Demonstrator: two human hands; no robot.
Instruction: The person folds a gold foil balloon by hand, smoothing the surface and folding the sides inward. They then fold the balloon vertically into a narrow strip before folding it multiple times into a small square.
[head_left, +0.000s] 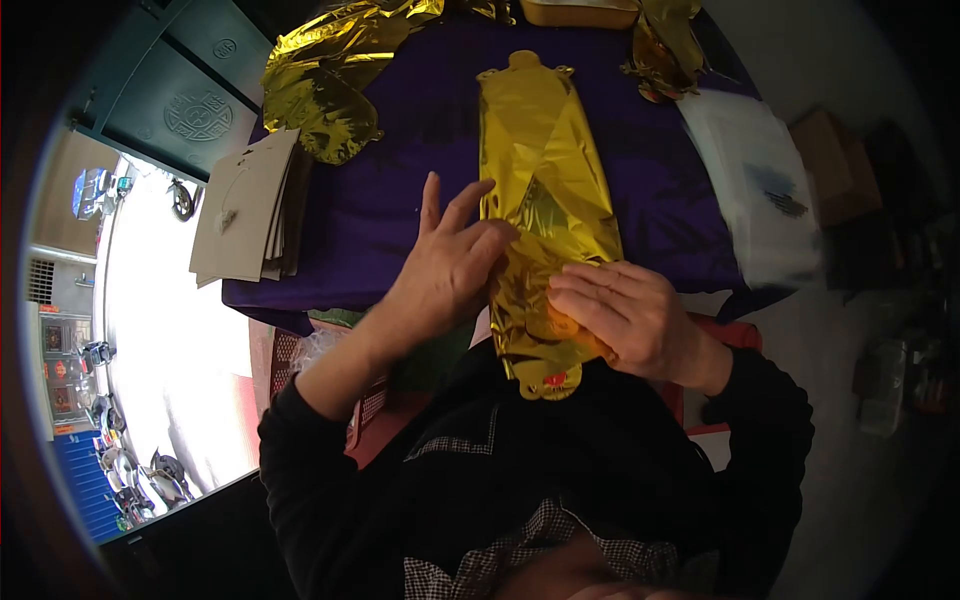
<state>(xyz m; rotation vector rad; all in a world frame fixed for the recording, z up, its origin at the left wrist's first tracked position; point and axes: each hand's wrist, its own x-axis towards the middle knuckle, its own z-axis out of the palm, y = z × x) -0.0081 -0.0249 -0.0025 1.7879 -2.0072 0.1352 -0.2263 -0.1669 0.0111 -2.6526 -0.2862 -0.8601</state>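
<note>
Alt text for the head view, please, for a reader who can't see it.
A person's hands press on a long gold foil balloon lying flat on a purple tablecloth: the left hand at its edge, the right hand across its lower part. A stack of cards and crumpled gold foil lie to the left.

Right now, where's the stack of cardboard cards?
Head view, left side: the stack of cardboard cards sits at the left edge of the purple tablecloth, to the left of the left hand and just below the crumpled gold foil.
</note>
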